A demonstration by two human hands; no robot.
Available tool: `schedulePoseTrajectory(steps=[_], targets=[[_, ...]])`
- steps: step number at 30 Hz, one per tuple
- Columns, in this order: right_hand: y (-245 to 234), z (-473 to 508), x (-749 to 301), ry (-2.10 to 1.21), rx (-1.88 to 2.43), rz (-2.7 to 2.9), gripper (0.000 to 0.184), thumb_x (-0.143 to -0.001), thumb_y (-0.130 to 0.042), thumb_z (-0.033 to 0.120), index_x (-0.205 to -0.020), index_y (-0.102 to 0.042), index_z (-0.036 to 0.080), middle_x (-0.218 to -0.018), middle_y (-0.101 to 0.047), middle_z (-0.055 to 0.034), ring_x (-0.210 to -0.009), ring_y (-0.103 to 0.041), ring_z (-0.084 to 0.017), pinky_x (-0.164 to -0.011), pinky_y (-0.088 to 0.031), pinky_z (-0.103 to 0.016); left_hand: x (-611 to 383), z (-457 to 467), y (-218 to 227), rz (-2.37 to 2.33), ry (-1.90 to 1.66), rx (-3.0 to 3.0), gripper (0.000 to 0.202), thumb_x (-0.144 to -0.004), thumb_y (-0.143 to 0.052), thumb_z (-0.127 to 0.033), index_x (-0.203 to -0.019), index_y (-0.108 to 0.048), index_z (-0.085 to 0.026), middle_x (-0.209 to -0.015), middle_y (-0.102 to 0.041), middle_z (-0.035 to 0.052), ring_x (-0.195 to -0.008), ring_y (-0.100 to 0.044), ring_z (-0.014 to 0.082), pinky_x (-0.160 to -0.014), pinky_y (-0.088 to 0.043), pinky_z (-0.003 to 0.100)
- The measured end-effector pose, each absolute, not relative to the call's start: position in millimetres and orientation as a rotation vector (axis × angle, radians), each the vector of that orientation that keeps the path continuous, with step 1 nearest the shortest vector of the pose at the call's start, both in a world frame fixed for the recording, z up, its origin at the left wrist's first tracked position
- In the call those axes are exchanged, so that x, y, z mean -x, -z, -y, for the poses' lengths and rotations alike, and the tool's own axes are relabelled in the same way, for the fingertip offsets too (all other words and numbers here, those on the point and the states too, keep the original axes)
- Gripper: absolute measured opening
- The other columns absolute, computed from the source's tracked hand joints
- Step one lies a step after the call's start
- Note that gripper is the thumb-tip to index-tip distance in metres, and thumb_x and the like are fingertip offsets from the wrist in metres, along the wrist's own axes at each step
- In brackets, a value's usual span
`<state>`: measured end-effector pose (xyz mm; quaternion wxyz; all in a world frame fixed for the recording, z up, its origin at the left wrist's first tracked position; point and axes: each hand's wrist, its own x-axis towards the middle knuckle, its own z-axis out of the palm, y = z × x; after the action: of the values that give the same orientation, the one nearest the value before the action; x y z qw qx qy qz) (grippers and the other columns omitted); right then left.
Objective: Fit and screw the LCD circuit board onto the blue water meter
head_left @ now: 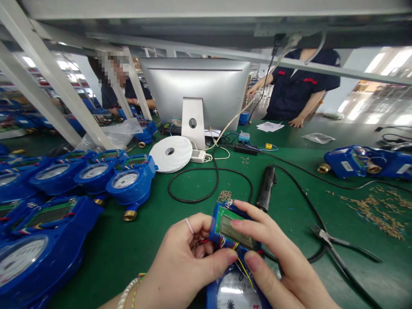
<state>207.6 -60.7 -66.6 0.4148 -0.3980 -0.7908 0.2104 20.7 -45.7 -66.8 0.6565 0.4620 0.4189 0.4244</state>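
Note:
Near the bottom of the head view, a blue water meter with a round dial stands between my hands. At its top sits a green circuit board with a grey display, and coloured wires hang below it. My left hand grips the left side of the display housing, thumb on the wires at its lower edge. My right hand holds the right side, its fingers over the display and its thumb beneath. Both hands are closed on the meter. Parts of its body are hidden behind them.
Several blue water meters stand at left. A black electric screwdriver, pliers and scattered screws lie at right. A white tape roll lies before a monitor. Two people are across the green table.

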Motion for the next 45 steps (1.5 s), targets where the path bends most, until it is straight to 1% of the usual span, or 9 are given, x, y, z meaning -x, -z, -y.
schedulePoseTrajectory(steps=[3,7,17,21,26,32,35,40,45], targets=[[59.3,56.9,-206.7,-0.519,1.077,2.01,0.05,-0.092,-0.054,0.036,-0.138,-0.037,0.026,-0.137,-0.048,-0.0083,-0.123,-0.049,-0.024,-0.101,-0.046,-0.039,-21.3,44.5,69.8,-0.979,-0.931,-1.102,0.025,-0.067,-0.079,-0.03,-0.079,-0.061,-0.017,-0.067,-0.059,-0.0017,-0.063,-0.05,0.0096,-0.059,-0.041,0.019],[52.0,45.2,-201.7,-0.439,1.154,2.103,0.067,-0.083,-0.063,0.05,-0.138,-0.037,0.022,-0.13,-0.053,-0.0107,-0.114,-0.054,-0.029,-0.093,-0.05,-0.048,-20.8,43.4,74.5,-1.053,-0.913,-1.158,0.025,-0.068,-0.077,-0.033,-0.076,-0.06,-0.017,-0.066,-0.052,-0.0029,-0.062,-0.045,0.0096,-0.061,-0.04,0.021],[40.0,25.3,-211.1,-0.447,1.038,2.255,0.064,-0.076,-0.075,0.042,-0.13,-0.047,0.023,-0.12,-0.056,-0.0061,-0.11,-0.053,-0.023,-0.095,-0.046,-0.038,-14.2,40.4,58.5,-0.976,-0.746,-1.17,0.023,-0.065,-0.076,-0.018,-0.074,-0.055,-0.015,-0.066,-0.048,-0.0065,-0.06,-0.039,0.0069,-0.055,-0.031,0.019],[36.7,22.6,-219.0,-0.294,0.966,2.356,0.065,-0.077,-0.074,0.043,-0.131,-0.046,0.019,-0.122,-0.055,-0.0086,-0.112,-0.052,-0.023,-0.095,-0.045,-0.038,-4.6,31.5,51.0,-0.877,-0.588,-1.214,0.016,-0.075,-0.067,-0.022,-0.085,-0.061,-0.012,-0.072,-0.056,-0.0024,-0.065,-0.046,0.0089,-0.061,-0.034,0.022],[28.0,22.1,-216.8,-0.142,0.867,2.475,0.067,-0.078,-0.073,0.042,-0.132,-0.044,0.015,-0.123,-0.055,-0.0106,-0.11,-0.051,-0.023,-0.092,-0.045,-0.038,4.3,18.2,36.8,-0.959,-0.377,-1.436,0.016,-0.079,-0.06,-0.026,-0.073,-0.062,-0.012,-0.057,-0.045,-0.0064,-0.054,-0.032,0.0066,-0.048,-0.023,0.021],[18.2,16.6,-212.9,-0.053,0.803,2.576,0.059,-0.081,-0.07,0.037,-0.129,-0.047,0.011,-0.119,-0.057,-0.0115,-0.106,-0.052,-0.024,-0.09,-0.046,-0.039,6.6,8.5,26.3,-0.953,-0.337,-1.456,0.015,-0.079,-0.057,-0.026,-0.07,-0.053,-0.016,-0.051,-0.044,-0.0076,-0.044,-0.038,0.0068,-0.042,-0.028,0.019],[15.4,11.1,-212.5,-0.026,0.804,2.611,0.055,-0.08,-0.07,0.032,-0.126,-0.05,0.009,-0.116,-0.058,-0.0119,-0.104,-0.053,-0.024,-0.088,-0.047,-0.039,5.1,10.1,28.4,-0.928,-0.407,-1.418,0.01,-0.079,-0.056,-0.021,-0.087,-0.054,-0.015,-0.06,-0.048,-0.007,-0.05,-0.041,0.0064,-0.046,-0.033,0.019],[14.7,6.4,-211.8,-0.014,0.768,2.63,0.055,-0.076,-0.072,0.027,-0.123,-0.053,0.006,-0.113,-0.061,-0.0124,-0.101,-0.055,-0.024,-0.085,-0.049,-0.038,3.5,17.9,35.0,-0.858,-0.586,-1.278,0.083,-0.073,-0.072,-0.018,-0.14,-0.023,-0.023,-0.08,-0.055,-0.0054,-0.068,-0.051,0.0081,-0.061,-0.04,0.021],[14.3,10.3,-209.3,0.07,0.797,2.647,0.069,-0.07,-0.078,0.024,-0.128,-0.046,0.003,-0.113,-0.061,-0.0139,-0.098,-0.057,-0.026,-0.082,-0.051,-0.04,2.0,16.9,39.6,-0.87,-0.548,-1.312,0.082,-0.068,-0.08,-0.029,-0.137,-0.037,-0.024,-0.073,-0.05,-0.0074,-0.064,-0.047,0.0071,-0.057,-0.036,0.021]])
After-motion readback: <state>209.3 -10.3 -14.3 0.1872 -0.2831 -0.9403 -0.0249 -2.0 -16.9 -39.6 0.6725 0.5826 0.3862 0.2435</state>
